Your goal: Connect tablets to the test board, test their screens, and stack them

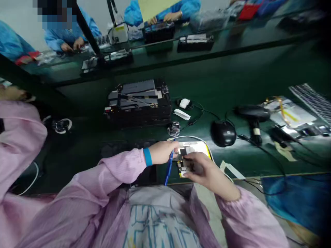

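Note:
My left hand (163, 152) is closed round a blue pen (169, 168), which slants down toward the table's front edge. A teal band circles that wrist. Just right of it lies an opened flat electronic device (198, 145) with a white and silver inside and a yellow edge. My right hand (207, 172) curves over the device's near part, thumb and fingers round a small circuit board (181, 168) with yellow edges. Its fingertips are partly hidden. A pale cable (210, 151) runs round the device's right side.
Behind stands a black tray stack (139, 117) of flat devices. A small round metal stand (173, 128), a black mouse (224, 133) and a black handheld scanner (252, 113) sit nearby, with loose cables. Co-workers in blue sit across; a pink sleeve (20, 131) is at left.

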`<state>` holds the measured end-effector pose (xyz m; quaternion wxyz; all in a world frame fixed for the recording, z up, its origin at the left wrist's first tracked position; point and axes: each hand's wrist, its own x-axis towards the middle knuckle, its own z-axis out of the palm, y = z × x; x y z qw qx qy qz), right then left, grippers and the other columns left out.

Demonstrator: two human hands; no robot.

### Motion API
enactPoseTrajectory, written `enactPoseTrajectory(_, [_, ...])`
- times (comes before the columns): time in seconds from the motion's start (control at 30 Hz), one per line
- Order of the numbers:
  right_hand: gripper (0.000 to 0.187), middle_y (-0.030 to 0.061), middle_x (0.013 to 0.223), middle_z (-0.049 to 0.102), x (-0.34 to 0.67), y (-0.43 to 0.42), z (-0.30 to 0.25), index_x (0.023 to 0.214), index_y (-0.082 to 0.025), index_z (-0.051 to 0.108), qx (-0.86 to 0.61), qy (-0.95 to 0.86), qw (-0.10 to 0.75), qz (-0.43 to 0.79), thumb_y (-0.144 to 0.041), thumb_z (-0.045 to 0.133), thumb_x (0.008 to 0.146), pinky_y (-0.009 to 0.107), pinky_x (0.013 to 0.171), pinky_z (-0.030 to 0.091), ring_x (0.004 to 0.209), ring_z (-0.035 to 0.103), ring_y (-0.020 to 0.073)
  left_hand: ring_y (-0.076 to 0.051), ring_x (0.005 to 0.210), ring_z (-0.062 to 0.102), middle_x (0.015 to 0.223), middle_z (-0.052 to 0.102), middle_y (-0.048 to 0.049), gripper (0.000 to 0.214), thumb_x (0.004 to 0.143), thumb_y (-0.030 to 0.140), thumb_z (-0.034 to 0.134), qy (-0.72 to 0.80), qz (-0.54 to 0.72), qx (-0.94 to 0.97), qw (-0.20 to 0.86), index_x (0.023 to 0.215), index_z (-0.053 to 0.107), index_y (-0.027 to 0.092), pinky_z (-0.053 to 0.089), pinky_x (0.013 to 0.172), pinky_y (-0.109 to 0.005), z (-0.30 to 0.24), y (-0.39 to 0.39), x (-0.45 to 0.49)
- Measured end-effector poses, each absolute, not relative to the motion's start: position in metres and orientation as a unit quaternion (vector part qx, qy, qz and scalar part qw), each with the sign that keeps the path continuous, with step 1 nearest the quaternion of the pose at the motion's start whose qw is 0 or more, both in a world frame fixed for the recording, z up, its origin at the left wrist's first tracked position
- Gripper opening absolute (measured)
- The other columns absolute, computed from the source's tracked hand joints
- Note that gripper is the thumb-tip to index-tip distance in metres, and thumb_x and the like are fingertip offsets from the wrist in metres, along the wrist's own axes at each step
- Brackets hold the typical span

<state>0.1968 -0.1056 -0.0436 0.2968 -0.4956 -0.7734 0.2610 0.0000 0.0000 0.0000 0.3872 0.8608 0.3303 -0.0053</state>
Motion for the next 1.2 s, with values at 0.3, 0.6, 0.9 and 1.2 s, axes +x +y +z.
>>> enactPoseTrajectory(0.3, [0.042,0.0139,0.122,0.058,0.179,-0.114,-0.068,0.114,-0.019,0.058,-0.540,-0.783,0.285,0.120,-0.043,0.068,0.080,0.056,0.100,0.038,0.114,0.051,0.0312,-0.009,0.058,0.044,0.063,0.052,0.0050,0.008,0.081,0.014,0.052,0.369,0.026,0.836,0.406,0.075,0.049,0.018,0.032,0.059,-0.022,0.001,0.011,-0.007])
enactPoseTrajectory(0.6, [0.041,0.0111,0.121,0.060,0.176,-0.109,-0.062,0.117,-0.021,0.058,-0.533,-0.797,0.258,0.121,-0.045,0.064,0.083,0.055,0.105,0.033,0.114,0.051,0.0298,-0.015,0.067,0.057,0.073,0.064,0.0000,0.008,0.078,0.011,0.052,0.370,-0.085,0.867,0.321,0.080,0.054,0.019,0.035,0.060,-0.025,0.005,0.012,-0.001])
enactPoseTrajectory(0.9, [0.043,0.0096,0.122,0.061,0.185,-0.104,-0.061,0.120,-0.023,0.058,-0.500,-0.820,0.241,0.138,-0.046,0.062,0.084,0.054,0.107,0.031,0.115,0.052,0.0283,-0.015,0.064,0.059,0.074,0.065,0.0014,0.008,0.077,0.014,0.053,0.365,-0.101,0.871,0.313,0.082,0.052,0.020,0.034,0.058,-0.025,0.003,0.014,-0.001])
enactPoseTrajectory(1.2, [0.052,0.0114,0.122,0.059,0.183,-0.103,-0.058,0.128,-0.021,0.054,-0.509,-0.818,0.225,0.143,-0.049,0.059,0.084,0.052,0.106,0.031,0.112,0.053,0.0281,-0.017,0.068,0.061,0.076,0.066,0.0004,0.010,0.076,0.012,0.052,0.342,-0.111,0.875,0.323,0.081,0.051,0.020,0.035,0.059,-0.026,0.004,0.014,-0.003])
